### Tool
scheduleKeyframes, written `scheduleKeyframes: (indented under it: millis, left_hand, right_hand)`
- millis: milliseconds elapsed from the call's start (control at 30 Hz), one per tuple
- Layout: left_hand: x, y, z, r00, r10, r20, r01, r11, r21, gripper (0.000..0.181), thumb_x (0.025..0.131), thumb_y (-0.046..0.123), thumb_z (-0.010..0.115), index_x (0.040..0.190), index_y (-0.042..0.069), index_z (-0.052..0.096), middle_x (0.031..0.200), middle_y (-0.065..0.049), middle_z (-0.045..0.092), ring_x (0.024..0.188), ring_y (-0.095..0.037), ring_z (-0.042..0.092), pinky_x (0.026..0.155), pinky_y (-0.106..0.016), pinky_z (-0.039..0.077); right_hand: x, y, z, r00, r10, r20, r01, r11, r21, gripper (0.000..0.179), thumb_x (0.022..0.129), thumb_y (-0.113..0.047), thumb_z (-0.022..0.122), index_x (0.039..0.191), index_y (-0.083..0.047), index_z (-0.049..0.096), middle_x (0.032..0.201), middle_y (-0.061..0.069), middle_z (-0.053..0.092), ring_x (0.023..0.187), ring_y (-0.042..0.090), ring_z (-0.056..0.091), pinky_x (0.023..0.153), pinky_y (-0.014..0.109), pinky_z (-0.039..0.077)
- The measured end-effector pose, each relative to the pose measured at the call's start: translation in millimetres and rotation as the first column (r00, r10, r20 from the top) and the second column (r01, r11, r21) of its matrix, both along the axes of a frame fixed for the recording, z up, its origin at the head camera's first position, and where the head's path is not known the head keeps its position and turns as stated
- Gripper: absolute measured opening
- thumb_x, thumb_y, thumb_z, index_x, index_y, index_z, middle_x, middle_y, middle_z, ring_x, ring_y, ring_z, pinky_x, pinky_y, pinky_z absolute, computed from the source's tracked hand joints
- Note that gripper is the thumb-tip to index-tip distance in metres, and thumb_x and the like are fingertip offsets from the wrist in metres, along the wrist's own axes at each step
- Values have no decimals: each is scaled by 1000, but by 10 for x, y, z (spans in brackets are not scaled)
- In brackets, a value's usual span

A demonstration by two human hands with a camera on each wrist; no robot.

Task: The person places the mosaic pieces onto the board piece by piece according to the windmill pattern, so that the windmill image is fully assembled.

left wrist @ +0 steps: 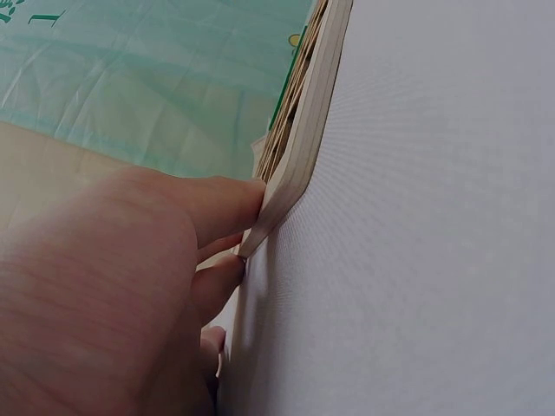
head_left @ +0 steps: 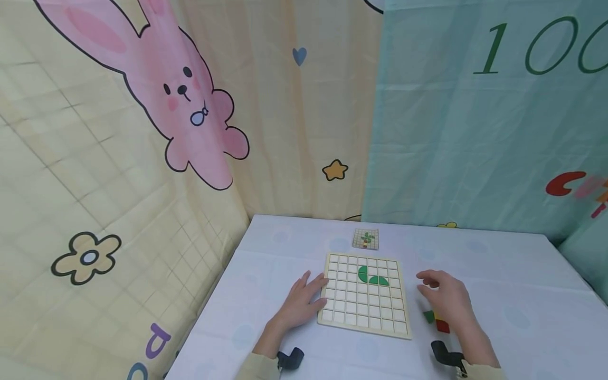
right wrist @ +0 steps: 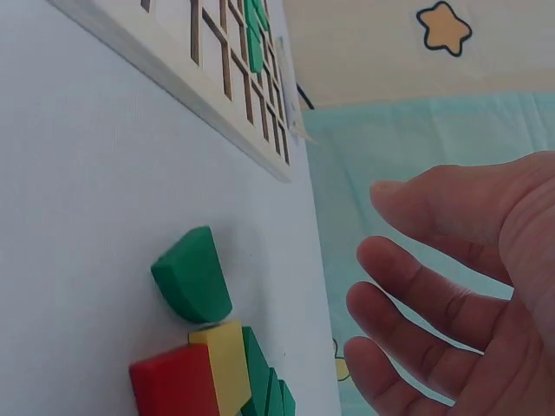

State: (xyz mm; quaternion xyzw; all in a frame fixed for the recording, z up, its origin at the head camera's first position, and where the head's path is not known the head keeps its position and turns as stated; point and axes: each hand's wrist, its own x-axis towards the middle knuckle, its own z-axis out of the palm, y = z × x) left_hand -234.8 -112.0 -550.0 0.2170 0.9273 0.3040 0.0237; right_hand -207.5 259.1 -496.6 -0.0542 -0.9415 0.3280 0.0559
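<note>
A pale wooden grid board (head_left: 344,301) lies flat on the table, with green rounded pieces (head_left: 378,280) in cells of its upper half. My left hand (head_left: 299,301) rests at the board's left edge, thumb and fingertips touching the rim. Right of the board, my right hand (head_left: 448,298) hovers above loose blocks with its fingers loosely bent and nothing held. In the right wrist view a green curved block (right wrist: 192,276) lies near a red block (right wrist: 176,381), a yellow block (right wrist: 224,364) and more green blocks (right wrist: 256,373). From the head, my right hand partly hides these.
A small pattern card (head_left: 366,239) with a printed grid lies behind the board. A white cloth covers the table (head_left: 266,253). Printed curtains (head_left: 304,116) hang behind and to the left of the table.
</note>
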Motion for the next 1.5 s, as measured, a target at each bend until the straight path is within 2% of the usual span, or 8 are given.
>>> scheduleKeyframes:
  millis: [167, 367, 467, 767, 933, 1100, 1500]
  left_hand:
    - [-7, -2, -2, 1000, 1, -9, -1, 1000, -14, 53, 101, 35, 57, 151, 19, 48, 160, 1, 38, 153, -32, 13, 122, -52, 11]
    - [-20, -1, -3, 1000, 13, 11, -13, 1000, -20, 54, 101, 37, 55, 152, 22, 47, 161, 6, 36, 154, -26, 10, 123, -49, 9]
    - [-23, -2, -4, 1000, 12, 16, -11, 1000, -13, 54, 102, 37, 56, 152, 22, 46, 161, 6, 35, 154, -26, 9, 123, -49, 9]
    - [-9, -9, -1, 1000, 17, 22, -17, 1000, -7, 54, 101, 36, 56, 152, 22, 46, 161, 6, 35, 154, -27, 10, 123, -49, 8]
    - [-6, 3, -10, 999, 22, 27, -22, 1000, -2, 54, 101, 37, 56, 152, 23, 46, 161, 7, 35, 154, -26, 9, 123, -50, 8]
    - [-6, 11, -27, 1000, 20, 24, -20, 1000, 0, 54, 101, 39, 56, 152, 24, 47, 161, 7, 35, 154, -27, 10, 123, -51, 9]
    - [-11, -2, -16, 1000, 22, 19, -22, 1000, -9, 54, 101, 39, 56, 152, 24, 46, 161, 6, 35, 154, -29, 10, 123, -52, 9]
  right_hand:
    - [40, 118, 14, 1000, -26, 8, 26, 1000, 5, 34, 93, -17, 72, 125, -5, 67, 120, 21, 64, 106, 37, 57, 83, 53, 55]
    - [85, 259, 19, 998, -61, 1, 61, 997, 36, 36, 92, -16, 74, 125, -4, 67, 119, 23, 63, 103, 39, 57, 76, 49, 58]
    - [106, 330, 6, 998, -60, -9, 60, 997, 58, 38, 90, -16, 75, 125, -3, 66, 118, 24, 63, 104, 41, 57, 80, 53, 57]
    - [150, 504, -7, 994, -61, 89, 59, 998, 33, 44, 90, -18, 75, 128, -1, 63, 123, 28, 59, 110, 46, 53, 76, 48, 60]
    - [140, 564, -43, 988, -63, 139, 59, 998, 32, 42, 91, -17, 74, 128, -1, 64, 124, 28, 59, 112, 46, 52, 83, 56, 55]
    - [128, 620, -146, 987, -71, 145, 65, 997, 48, 43, 91, -17, 75, 128, 0, 63, 124, 30, 59, 112, 46, 52, 88, 60, 52]
    - [97, 707, -256, 989, -98, 112, 89, 993, 79, 44, 89, -16, 76, 128, 2, 63, 109, 25, 61, 96, 37, 57, 76, 50, 57]
